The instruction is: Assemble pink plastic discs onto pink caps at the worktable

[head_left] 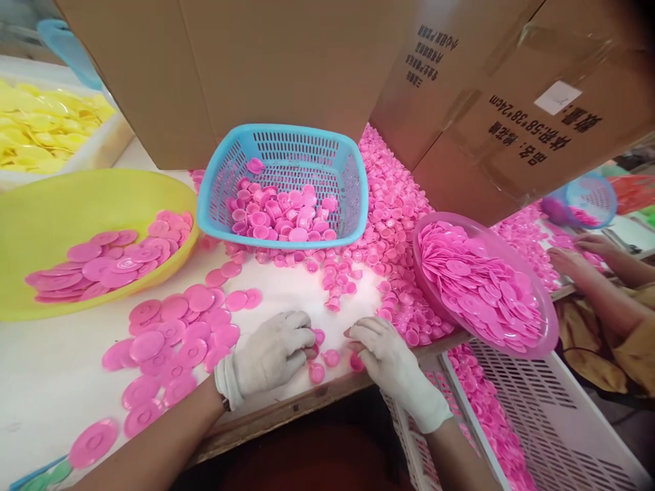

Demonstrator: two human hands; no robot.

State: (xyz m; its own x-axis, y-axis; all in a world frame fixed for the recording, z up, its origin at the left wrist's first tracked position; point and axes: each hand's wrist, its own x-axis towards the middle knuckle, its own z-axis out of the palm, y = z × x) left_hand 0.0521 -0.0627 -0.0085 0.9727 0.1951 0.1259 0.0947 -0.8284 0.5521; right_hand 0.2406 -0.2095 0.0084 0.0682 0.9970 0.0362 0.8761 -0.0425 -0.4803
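Observation:
My left hand [273, 353], in a white glove with bare fingertips, rests low over the white tabletop with its fingers curled in. A small pink plastic cup [318, 336] shows at its fingertips, apparently pinched there. My right hand [391, 365], gloved the same way, faces it with bent fingers held together; what they grip is hidden. One pink cup [357, 361] lies partly beneath that hand. Between the hands lie more loose cups [331, 358]. Flat pink discs [174, 341] spread over the table beside my left hand.
Ahead stands a blue basket [282, 243] of pink cups. A yellow basin [92, 179] with discs is left; a pink basin [550, 334] of discs is right. Cardboard boxes [286, 68] rise behind heaped cups [389, 198]. Another person's hands [576, 262] are far right.

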